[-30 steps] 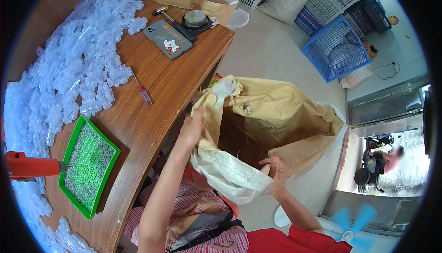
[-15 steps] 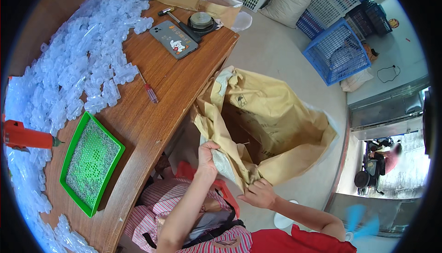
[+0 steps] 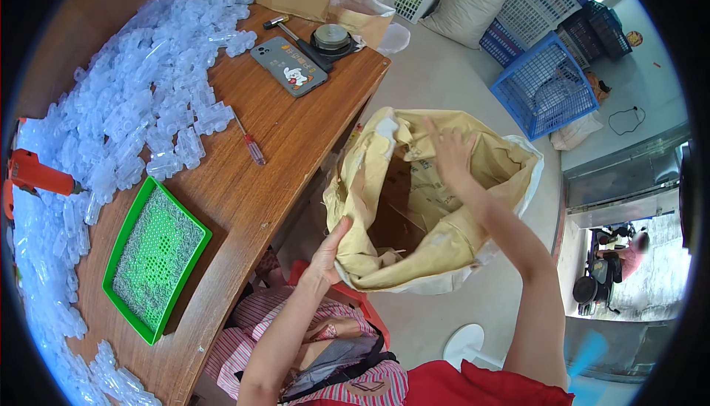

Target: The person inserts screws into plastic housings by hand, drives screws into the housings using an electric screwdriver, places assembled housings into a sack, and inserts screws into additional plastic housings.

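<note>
A large yellow-brown paper sack (image 3: 436,254) with a white outer layer gapes upward in front of me, beside the table edge. Its near rim is folded outward in a thick roll. My left hand (image 3: 327,254) grips that rim at the near left, thumb on top and fingers partly hidden behind the paper. Over the mouth reaches my right hand (image 3: 452,156), fingers spread against the sack's far inner wall and holding nothing. Inside, the bottom is dark brown; printing shows on the inner wall.
On the wooden table (image 3: 244,177) are a heap of clear plastic pieces (image 3: 133,88), a green tray (image 3: 194,251) of small metal parts, a screwdriver (image 3: 253,147), a phone (image 3: 288,66), a hammer (image 3: 296,32) and an orange-red tool (image 3: 41,173). A blue crate (image 3: 543,84) stands on the floor.
My right hand has left the near rim and moved up to the far inner side, its fingers opening. The near rim now lies folded outward. My left hand still holds on.
</note>
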`<state>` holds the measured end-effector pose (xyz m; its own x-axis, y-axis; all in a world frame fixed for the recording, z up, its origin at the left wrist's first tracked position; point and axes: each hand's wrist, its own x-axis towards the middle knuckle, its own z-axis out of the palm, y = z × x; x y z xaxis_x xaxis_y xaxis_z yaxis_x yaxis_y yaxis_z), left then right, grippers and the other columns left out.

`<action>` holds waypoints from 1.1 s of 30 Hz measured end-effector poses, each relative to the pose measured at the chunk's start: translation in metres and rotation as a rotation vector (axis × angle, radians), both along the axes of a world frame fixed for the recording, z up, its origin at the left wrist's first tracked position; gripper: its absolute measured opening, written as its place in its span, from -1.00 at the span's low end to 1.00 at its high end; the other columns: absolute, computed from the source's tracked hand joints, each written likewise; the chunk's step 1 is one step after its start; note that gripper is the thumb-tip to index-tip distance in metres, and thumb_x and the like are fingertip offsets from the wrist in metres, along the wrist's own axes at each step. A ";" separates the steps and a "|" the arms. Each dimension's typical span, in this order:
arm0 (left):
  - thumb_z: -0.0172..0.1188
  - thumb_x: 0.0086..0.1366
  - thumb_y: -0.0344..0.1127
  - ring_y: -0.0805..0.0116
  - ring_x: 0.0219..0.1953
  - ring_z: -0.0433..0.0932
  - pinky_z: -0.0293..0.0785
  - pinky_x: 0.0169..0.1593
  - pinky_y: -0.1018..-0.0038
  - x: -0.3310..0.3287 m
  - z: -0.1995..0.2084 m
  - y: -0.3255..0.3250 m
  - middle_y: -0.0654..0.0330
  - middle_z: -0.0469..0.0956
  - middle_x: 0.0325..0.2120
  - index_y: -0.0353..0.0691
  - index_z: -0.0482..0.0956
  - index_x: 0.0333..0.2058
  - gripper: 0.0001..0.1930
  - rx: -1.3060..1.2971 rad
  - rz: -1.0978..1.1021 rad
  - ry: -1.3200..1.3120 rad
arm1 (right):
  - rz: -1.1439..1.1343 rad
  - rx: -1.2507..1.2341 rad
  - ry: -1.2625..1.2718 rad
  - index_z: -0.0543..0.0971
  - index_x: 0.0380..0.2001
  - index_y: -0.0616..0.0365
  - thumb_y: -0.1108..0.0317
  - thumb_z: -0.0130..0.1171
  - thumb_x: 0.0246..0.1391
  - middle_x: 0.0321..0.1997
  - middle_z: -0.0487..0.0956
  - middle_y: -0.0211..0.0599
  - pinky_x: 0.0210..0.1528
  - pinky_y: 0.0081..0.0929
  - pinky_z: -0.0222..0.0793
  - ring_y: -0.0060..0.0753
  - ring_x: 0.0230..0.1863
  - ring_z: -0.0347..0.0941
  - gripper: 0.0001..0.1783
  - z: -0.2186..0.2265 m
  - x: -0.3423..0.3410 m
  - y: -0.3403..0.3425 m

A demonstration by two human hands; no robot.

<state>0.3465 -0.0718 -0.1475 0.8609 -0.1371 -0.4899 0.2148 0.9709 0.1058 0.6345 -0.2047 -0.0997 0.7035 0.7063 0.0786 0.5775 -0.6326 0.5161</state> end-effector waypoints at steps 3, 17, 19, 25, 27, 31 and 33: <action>0.21 0.19 0.09 0.11 -0.03 0.51 0.40 0.11 0.16 -0.005 -0.001 0.018 0.08 0.51 -0.05 -0.14 0.41 0.09 -0.41 -0.031 -0.027 -0.032 | -0.037 -0.037 -0.079 0.11 0.34 -0.28 0.43 -0.07 0.11 -0.18 0.45 -0.35 0.20 0.29 -0.06 -0.33 -0.02 0.32 -0.29 0.000 0.054 -0.001; 0.18 0.24 0.06 0.32 -0.08 0.51 0.51 -0.04 0.32 -0.022 -0.108 0.063 0.24 0.49 -0.12 -0.05 0.42 0.00 -0.54 0.272 0.489 0.015 | 0.074 -0.573 0.904 0.08 0.35 -0.20 -0.15 -0.28 0.24 0.35 0.16 -0.14 0.15 0.69 -0.58 0.18 0.39 -0.11 -0.34 0.035 -0.164 0.008; 0.14 0.26 0.06 0.30 -0.02 0.47 0.50 -0.01 0.26 -0.025 -0.120 0.057 0.22 0.45 -0.05 -0.08 0.39 0.03 -0.53 0.264 0.575 0.225 | -0.009 -0.421 1.007 0.08 0.35 -0.21 -0.20 -0.29 0.22 0.34 0.16 -0.13 0.16 0.68 -0.60 0.13 0.40 -0.11 -0.31 0.026 -0.178 -0.003; 0.12 0.28 -0.10 0.15 0.21 0.24 0.23 0.23 0.30 -0.066 -0.174 0.077 0.11 0.25 0.19 -0.11 0.22 0.22 -0.42 0.553 0.403 0.336 | -0.023 -0.145 0.774 0.21 0.30 -0.08 -0.28 -0.22 0.15 0.30 0.19 -0.01 0.17 0.63 -0.65 0.04 0.37 -0.05 -0.23 -0.045 -0.218 -0.019; 0.11 0.28 -0.08 0.15 0.27 0.15 0.12 0.28 0.28 -0.083 -0.169 0.077 0.11 0.19 0.23 -0.10 0.17 0.25 -0.39 1.331 0.177 0.284 | -0.073 -0.179 0.728 0.20 0.31 -0.09 -0.24 -0.13 0.13 0.30 0.20 -0.03 0.23 0.56 -0.59 -0.01 0.37 -0.05 -0.24 -0.036 -0.219 -0.015; -0.03 0.31 0.09 0.13 0.33 0.03 -0.06 0.34 0.27 -0.054 -0.087 0.071 0.10 0.10 0.30 -0.11 0.10 0.29 -0.33 1.750 -0.180 0.410 | 0.014 -0.063 0.725 0.34 0.20 0.04 -0.05 0.04 0.11 0.12 0.36 -0.05 0.26 0.17 -0.09 0.01 0.22 0.15 -0.35 0.008 -0.206 -0.002; -0.02 0.26 0.20 0.10 0.36 -0.04 -0.15 0.37 0.29 -0.102 -0.152 0.091 0.12 0.02 0.34 -0.12 0.09 0.30 -0.24 1.328 0.441 0.303 | 0.206 0.120 0.828 0.44 0.09 0.17 0.15 0.10 0.10 -0.09 0.47 -0.05 0.04 -0.17 0.30 0.01 0.01 0.32 -0.48 0.036 -0.219 0.040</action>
<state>0.2448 0.0191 -0.2995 0.5526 0.8065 -0.2103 0.1058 0.1824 0.9775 0.4151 -0.1647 -0.0638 0.4258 0.8460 -0.3208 0.8478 -0.4969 -0.1852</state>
